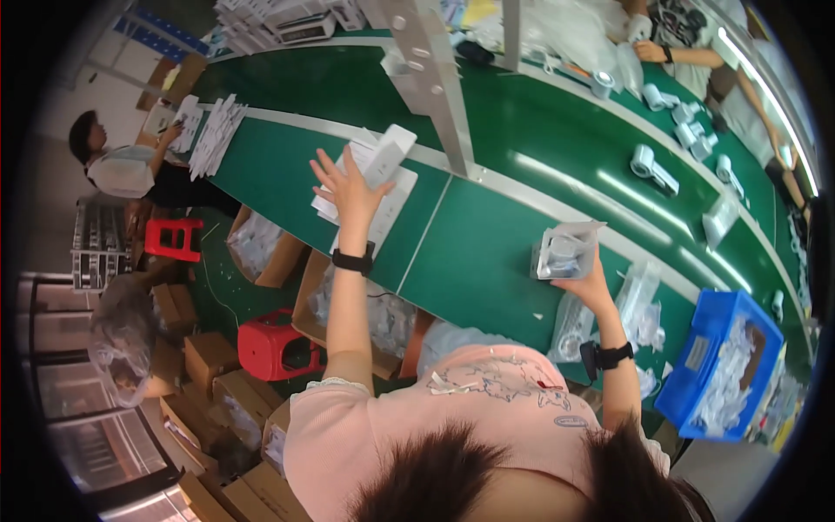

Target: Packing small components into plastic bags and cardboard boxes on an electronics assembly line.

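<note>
My left hand [355, 196] has its fingers spread over a small pile on the green bench. White folded leaflets [323, 206] lie beside its fingers, and a narrow white carton [389, 155] lies against them. Another flat white carton [396, 211] is under or beside my wrist. On the right, my right hand [590, 280] is closed round a small white box [544, 263]. The box's top is open toward me, and a clear plastic-wrapped item [567, 247] shows inside; its kind is hard to make out.
Clear-bagged items [639, 300] lie right of my right hand, near a blue bin [674, 391] of plastic-wrapped pieces. A metal post [432, 87] rises at the bench's far edge. Grey-white handheld devices [652, 168] sit on the green conveyor. Red stools [271, 345] stand left; other people work nearby.
</note>
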Action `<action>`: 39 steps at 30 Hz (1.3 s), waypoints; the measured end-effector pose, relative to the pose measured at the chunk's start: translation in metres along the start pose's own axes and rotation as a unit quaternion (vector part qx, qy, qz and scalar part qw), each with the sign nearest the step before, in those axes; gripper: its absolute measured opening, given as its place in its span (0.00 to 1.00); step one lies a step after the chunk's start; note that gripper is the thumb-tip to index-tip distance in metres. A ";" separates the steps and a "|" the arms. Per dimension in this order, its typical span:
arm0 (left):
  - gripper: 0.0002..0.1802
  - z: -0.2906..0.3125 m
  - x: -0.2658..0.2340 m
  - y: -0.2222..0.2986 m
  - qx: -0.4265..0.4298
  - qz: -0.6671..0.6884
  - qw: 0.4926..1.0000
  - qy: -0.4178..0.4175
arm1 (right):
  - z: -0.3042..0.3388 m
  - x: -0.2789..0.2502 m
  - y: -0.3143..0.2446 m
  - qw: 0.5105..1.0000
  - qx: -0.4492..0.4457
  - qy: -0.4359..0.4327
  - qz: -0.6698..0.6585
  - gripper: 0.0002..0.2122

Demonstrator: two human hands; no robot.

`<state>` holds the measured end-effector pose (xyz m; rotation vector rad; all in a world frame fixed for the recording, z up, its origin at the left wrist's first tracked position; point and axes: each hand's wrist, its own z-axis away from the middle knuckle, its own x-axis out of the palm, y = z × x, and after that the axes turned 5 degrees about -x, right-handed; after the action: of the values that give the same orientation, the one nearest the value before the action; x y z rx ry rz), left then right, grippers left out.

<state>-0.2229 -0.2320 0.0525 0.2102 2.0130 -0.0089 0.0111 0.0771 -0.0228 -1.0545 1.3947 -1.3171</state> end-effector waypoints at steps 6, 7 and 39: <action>0.55 -0.015 0.022 -0.047 -0.062 -0.036 0.987 -0.146 | -0.075 -0.007 -0.008 0.995 -0.086 0.018 -0.048 0.48; 0.56 -0.005 0.018 -0.046 -0.079 -0.009 0.986 -0.148 | -0.092 -0.012 -0.014 0.995 -0.090 0.043 -0.002 0.48; 0.43 0.106 0.052 0.128 0.019 0.431 0.596 -0.677 | -0.118 -0.411 0.097 0.678 0.378 0.286 0.562 0.35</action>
<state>-0.1309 -0.1089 -0.0287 0.8807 0.2206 0.3123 -0.0157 0.5086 -0.0935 0.8172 1.2765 -1.0181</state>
